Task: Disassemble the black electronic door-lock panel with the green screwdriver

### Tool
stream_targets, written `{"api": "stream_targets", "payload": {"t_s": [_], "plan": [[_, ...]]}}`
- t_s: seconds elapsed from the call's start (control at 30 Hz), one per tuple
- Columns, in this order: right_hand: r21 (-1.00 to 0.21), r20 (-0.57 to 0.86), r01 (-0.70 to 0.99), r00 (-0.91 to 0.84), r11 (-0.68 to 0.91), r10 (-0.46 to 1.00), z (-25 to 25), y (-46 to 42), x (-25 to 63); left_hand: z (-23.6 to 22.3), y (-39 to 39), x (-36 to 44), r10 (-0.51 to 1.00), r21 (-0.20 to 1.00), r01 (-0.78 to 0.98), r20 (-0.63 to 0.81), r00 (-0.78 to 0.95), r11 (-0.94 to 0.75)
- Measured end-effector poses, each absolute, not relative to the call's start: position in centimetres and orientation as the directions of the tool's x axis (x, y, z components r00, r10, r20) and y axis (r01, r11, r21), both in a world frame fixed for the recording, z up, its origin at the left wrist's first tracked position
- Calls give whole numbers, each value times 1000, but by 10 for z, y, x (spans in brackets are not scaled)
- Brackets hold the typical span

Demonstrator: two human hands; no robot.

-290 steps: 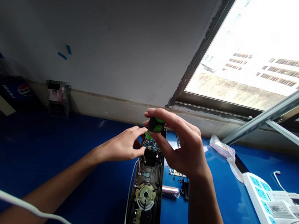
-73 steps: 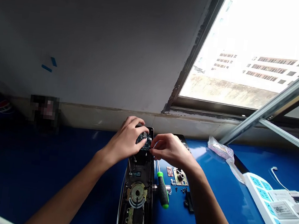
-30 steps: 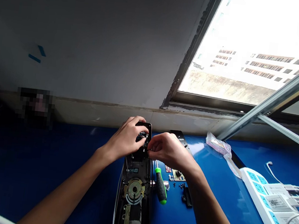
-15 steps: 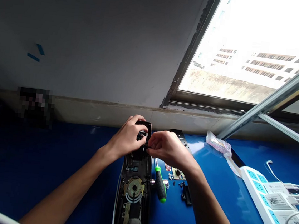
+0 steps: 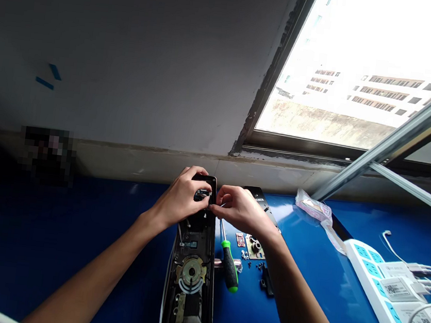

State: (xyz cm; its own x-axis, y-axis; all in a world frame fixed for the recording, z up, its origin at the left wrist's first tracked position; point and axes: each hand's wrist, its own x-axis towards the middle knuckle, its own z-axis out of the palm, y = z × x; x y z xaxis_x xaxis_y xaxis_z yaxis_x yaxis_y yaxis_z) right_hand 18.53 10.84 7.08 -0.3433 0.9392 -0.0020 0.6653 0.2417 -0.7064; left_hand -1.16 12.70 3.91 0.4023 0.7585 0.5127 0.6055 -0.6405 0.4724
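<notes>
A long black device housing [image 5: 186,254], which looks like a smart door lock panel, lies lengthwise in front of me. Its inside faces up, showing a round metal mechanism [image 5: 191,271] and a rectangular opening with small parts near the far end. My left hand [image 5: 185,195] grips that far end, fingers over the edge and thumb beside the opening. At the opening's right side, my right hand [image 5: 239,209] is closed in a pinch; what lies between its fingertips is too small to make out. A green and black screwdriver [image 5: 230,267] rests just right of the housing.
Right of the screwdriver lie a circuit board [image 5: 254,247], a small red board [image 5: 240,239], loose screws [image 5: 244,254] and a black part [image 5: 267,281]. A black panel [image 5: 257,195] is behind my right hand. A white power strip [image 5: 367,282] with plugs stands at right.
My right hand has shifted slightly at the opening's edge, its fingers turning a little. My left hand keeps its grip on the housing. The whole view has drifted slightly.
</notes>
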Motion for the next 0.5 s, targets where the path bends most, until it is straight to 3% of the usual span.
{"api": "stream_targets", "payload": {"t_s": [0.5], "plan": [[-663, 2, 691, -381, 286, 925, 69, 94, 181, 50, 112, -20, 781, 412, 667, 392, 486, -621]]}}
